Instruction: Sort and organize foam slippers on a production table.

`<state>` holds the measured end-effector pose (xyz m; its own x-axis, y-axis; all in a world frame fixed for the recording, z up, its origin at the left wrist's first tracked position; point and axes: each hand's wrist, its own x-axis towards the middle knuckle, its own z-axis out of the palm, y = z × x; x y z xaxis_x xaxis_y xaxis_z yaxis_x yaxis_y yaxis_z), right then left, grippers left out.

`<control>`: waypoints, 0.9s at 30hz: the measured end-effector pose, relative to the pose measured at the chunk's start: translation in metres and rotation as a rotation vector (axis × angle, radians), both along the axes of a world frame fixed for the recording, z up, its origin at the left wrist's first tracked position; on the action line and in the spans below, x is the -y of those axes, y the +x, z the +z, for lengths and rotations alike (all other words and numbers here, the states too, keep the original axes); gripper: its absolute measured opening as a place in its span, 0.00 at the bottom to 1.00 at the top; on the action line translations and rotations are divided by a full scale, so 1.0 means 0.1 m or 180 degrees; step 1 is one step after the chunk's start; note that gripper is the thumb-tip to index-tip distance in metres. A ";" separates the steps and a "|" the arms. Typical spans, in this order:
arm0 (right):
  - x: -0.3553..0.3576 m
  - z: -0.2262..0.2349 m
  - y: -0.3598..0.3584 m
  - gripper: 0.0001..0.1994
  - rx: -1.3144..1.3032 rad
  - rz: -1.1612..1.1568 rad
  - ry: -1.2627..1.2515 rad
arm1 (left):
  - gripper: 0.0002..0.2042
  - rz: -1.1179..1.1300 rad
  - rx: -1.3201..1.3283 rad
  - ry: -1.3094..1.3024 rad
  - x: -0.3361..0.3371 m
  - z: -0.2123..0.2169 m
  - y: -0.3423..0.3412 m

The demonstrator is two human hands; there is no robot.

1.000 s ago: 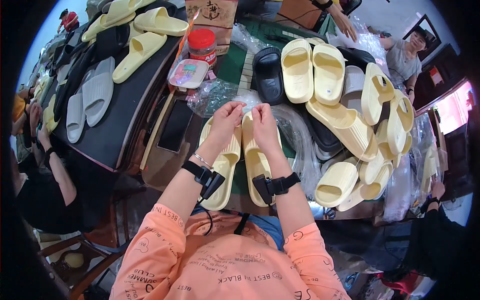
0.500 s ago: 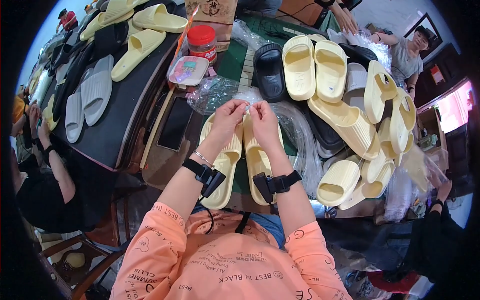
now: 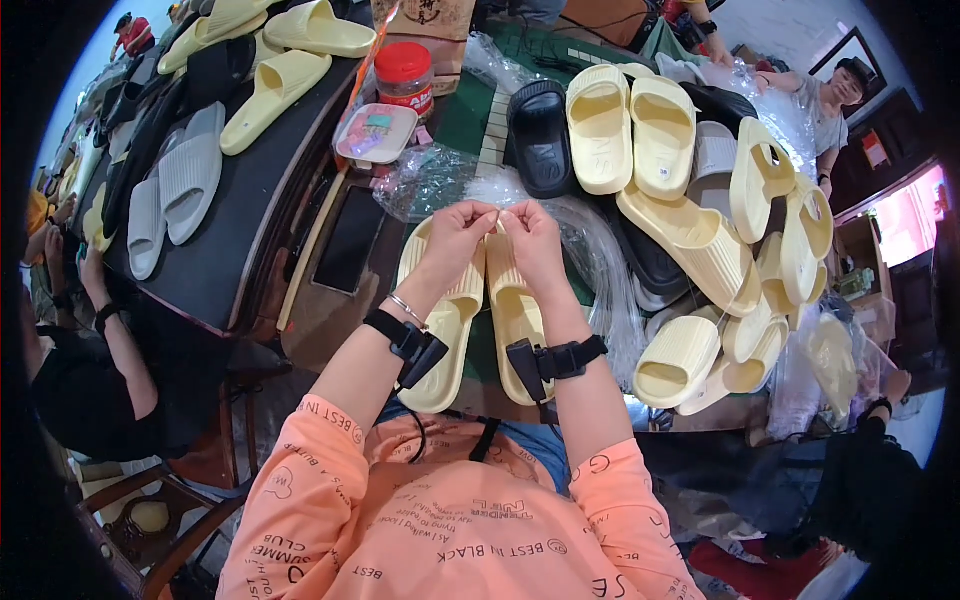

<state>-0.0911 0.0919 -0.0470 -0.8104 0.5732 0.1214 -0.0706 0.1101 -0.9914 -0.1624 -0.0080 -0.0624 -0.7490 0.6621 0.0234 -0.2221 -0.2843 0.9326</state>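
Note:
My left hand [image 3: 461, 238] and my right hand [image 3: 529, 240] meet fingertip to fingertip, both in a pinch. What lies between the fingers is too small to name. Beneath them a pair of pale yellow slide slippers rests side by side on the table, toes away from me: the left slipper [image 3: 440, 340] and the right slipper [image 3: 512, 335]. My hands cover part of their far ends. Just beyond my fingertips lies crumpled clear plastic wrap [image 3: 425, 180].
On the right are piled yellow slippers [image 3: 690, 240] and a black slipper [image 3: 540, 140], with clear plastic bags [image 3: 605, 265] beside them. To the left sit a red-lidded jar [image 3: 404, 80], a small open box [image 3: 376, 133] and a dark phone [image 3: 350, 240]. Co-workers' arms [image 3: 125, 345] reach in at the edges.
My hands stay nearly in place, fingertips still together, with the fingers slightly more curled. At the right, a co-worker's hand now has a yellow slipper in a clear bag near it.

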 end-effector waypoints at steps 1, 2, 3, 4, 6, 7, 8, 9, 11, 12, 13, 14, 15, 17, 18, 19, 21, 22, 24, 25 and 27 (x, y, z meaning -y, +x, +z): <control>-0.01 0.00 0.01 0.05 -0.0001 -0.0006 0.0008 | 0.05 -0.0006 -0.0001 0.0008 -0.01 0.00 0.00; -0.01 0.04 0.01 0.05 0.0136 -0.0035 -0.0025 | 0.05 0.0027 0.0067 -0.0054 -0.01 0.01 0.01; 0.00 0.07 0.01 0.05 0.0268 -0.0067 -0.0054 | 0.06 0.0058 0.0130 -0.0111 -0.01 0.02 0.02; -0.01 0.09 0.01 0.05 0.0255 -0.0074 -0.0041 | 0.06 0.0052 0.0118 -0.0098 -0.02 0.05 0.02; 0.06 0.12 0.03 0.07 0.0147 -0.0800 0.1795 | 0.08 0.0335 0.0446 -0.0179 0.01 0.12 0.06; 0.07 0.16 0.10 0.07 0.0014 -0.1027 0.2165 | 0.08 0.0358 0.0419 -0.0175 0.00 0.12 0.08; 0.17 0.28 0.18 0.07 -0.0179 -0.1196 0.2501 | 0.09 0.0453 0.0485 -0.0099 0.06 0.12 0.06; 0.25 0.33 0.35 0.07 0.0029 -0.1246 0.2735 | 0.10 0.0573 0.0537 -0.0026 0.12 0.11 0.03; 0.50 0.40 0.71 0.06 0.1007 -0.0726 0.2627 | 0.11 0.0678 0.0353 -0.0514 0.22 0.11 0.03; 0.58 0.43 0.91 0.08 0.1079 -0.0445 0.2634 | 0.11 0.0633 0.0373 -0.0266 0.11 0.07 0.10; 0.65 0.41 1.01 0.08 0.0886 -0.0018 0.2261 | 0.12 0.0581 0.0383 -0.0017 0.09 0.03 0.08; 0.68 0.42 1.15 0.10 0.1109 0.0420 0.2325 | 0.12 0.0545 0.0354 0.0024 0.06 0.02 0.08; 0.72 0.35 1.17 0.12 0.1114 0.0592 0.1968 | 0.12 0.0735 -0.0282 -0.0071 0.01 0.03 0.12; 0.74 0.19 1.09 0.19 0.1168 0.0904 0.1309 | 0.13 0.0893 -0.1516 -0.0676 -0.05 0.28 0.24; 0.87 0.03 0.99 0.20 0.1140 0.0496 0.1869 | 0.15 0.0898 -0.1831 -0.0579 0.10 0.28 0.13; 0.83 -0.16 0.86 0.20 0.1062 0.0575 0.2609 | 0.16 0.0829 -0.1607 -0.0628 0.24 0.48 0.12; 0.96 0.12 0.91 0.16 0.0727 0.0481 0.1841 | 0.15 0.1277 -0.2497 -0.1510 0.64 0.84 0.06; 0.90 -0.02 0.92 0.15 0.0650 0.0335 0.2547 | 0.13 0.1584 -0.2075 -0.1252 0.74 1.01 0.06; 0.83 0.58 1.08 0.11 0.0051 -0.0092 0.2671 | 0.14 0.2191 -0.2396 -0.1112 1.03 1.09 -0.22; 0.76 0.89 1.11 0.11 0.0020 -0.0143 0.2710 | 0.16 0.2585 -0.2085 -0.0732 1.45 1.01 -0.55; 0.39 1.37 1.28 0.10 -0.0178 -0.0912 0.3375 | 0.20 0.3104 -0.1531 -0.0940 2.03 0.83 -1.18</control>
